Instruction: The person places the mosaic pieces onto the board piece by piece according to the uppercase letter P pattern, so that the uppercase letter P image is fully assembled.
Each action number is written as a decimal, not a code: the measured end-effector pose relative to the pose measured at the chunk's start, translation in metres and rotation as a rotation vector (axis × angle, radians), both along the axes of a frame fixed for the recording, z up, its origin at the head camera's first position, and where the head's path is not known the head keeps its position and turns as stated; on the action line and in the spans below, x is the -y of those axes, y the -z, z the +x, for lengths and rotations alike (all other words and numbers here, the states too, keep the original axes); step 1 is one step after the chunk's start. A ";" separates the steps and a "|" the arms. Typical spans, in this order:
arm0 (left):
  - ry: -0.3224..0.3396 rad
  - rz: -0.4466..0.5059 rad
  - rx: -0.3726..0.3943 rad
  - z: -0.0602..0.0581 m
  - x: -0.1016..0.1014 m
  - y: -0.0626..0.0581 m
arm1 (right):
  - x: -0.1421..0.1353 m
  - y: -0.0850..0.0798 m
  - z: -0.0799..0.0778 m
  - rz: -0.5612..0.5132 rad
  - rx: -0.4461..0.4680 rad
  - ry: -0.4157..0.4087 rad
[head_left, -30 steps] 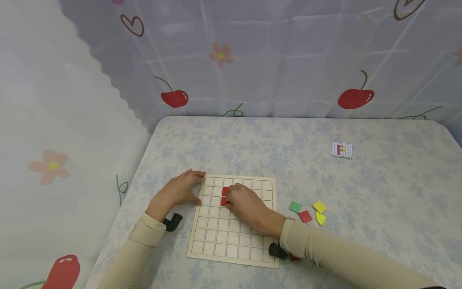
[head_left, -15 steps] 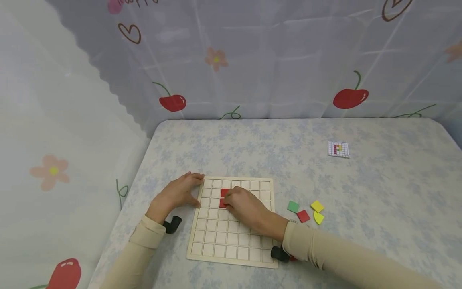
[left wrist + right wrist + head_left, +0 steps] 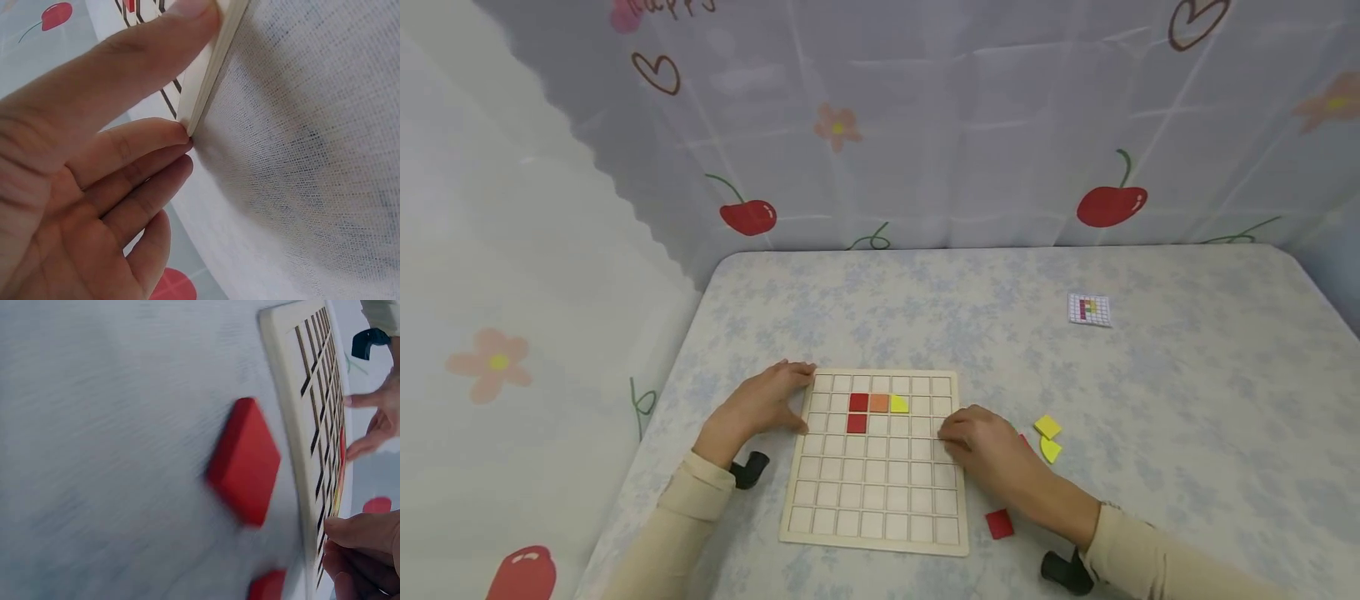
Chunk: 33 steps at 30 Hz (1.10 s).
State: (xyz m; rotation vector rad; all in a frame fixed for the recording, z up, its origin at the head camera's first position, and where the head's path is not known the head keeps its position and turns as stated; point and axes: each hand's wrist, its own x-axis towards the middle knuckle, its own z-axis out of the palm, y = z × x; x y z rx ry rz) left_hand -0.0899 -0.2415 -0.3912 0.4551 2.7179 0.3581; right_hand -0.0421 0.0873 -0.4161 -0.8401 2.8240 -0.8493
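Note:
The left hand rests at the left edge of a pale gridded board. Its thumb lies on the board's rim and its fingers meet the corner, in the left wrist view. The right hand is over the board's right edge, fingers loosely bent; no tile shows between thumb and fingers in the right wrist view. On the board sit two red square tiles, the upper and lower, an orange square tile and a yellow quarter-round tile.
Right of the board lie a red tile, a yellow square tile and a yellow quarter-round tile. Another red tile is mostly hidden behind the right hand. A small printed pattern card lies at the back right.
The right hand has moved right from the board's middle to its right edge, uncovering the orange and yellow tiles and a loose red tile. The green tile is now hidden. The left hand stays.

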 end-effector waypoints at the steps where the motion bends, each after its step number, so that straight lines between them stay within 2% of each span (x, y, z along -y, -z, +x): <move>1: 0.000 0.001 0.001 0.000 0.000 0.000 | -0.006 0.001 0.002 0.010 0.000 0.023; 4: 0.001 0.000 0.003 0.000 0.002 0.000 | -0.023 0.002 0.007 0.028 -0.016 0.070; 13: -0.008 -0.005 0.008 0.000 0.004 0.000 | -0.061 0.003 0.018 -0.019 -0.062 0.190; 20: -0.008 0.005 0.004 -0.002 0.004 0.002 | -0.073 0.004 0.018 0.026 -0.090 0.177; 33: 0.002 0.015 0.003 -0.002 0.000 0.002 | -0.080 0.003 0.018 0.041 -0.068 0.159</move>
